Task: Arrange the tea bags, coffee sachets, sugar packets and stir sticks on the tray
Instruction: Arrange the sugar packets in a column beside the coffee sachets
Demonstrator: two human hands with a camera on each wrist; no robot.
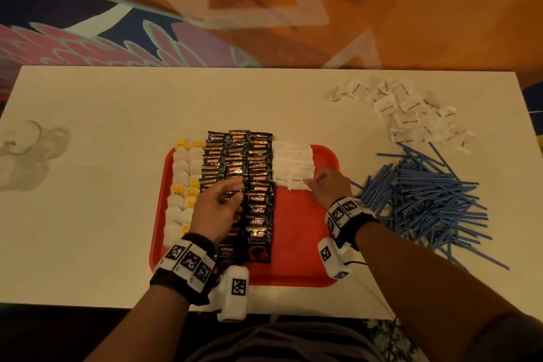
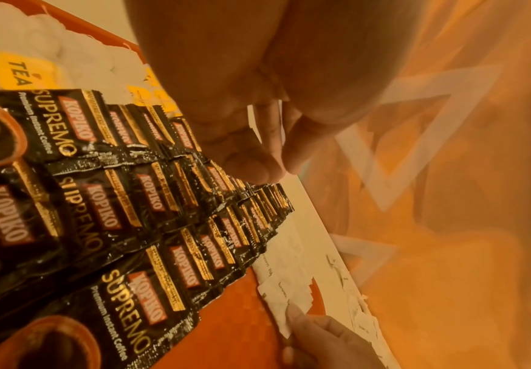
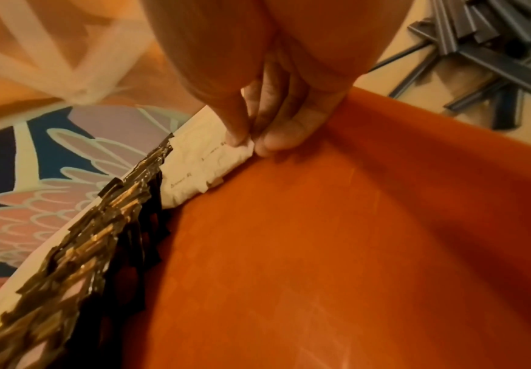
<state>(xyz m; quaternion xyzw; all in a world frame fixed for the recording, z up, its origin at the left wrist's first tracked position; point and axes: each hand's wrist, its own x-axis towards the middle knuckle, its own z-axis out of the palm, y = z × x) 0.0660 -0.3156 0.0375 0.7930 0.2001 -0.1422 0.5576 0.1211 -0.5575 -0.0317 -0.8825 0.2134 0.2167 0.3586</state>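
The left hand [image 1: 216, 211] hovers with fingers spread, covering part of three rows of coffee sachets [image 1: 258, 185] on the red tray [image 1: 296, 244]. Right hand [image 1: 324, 185] pinches a sugar packet [image 1: 298, 184]. At two o'clock, stir sticks [image 1: 423, 197] beyond counting.

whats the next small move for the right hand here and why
Probably press the brown sugar packet flat into the row, let go, then reach for another from the loose sugar packets on the table. The right hand pinches that packet at the near end of the white rows, the red tray is bare in front of it, and the left hand hovers over the coffee sachets.
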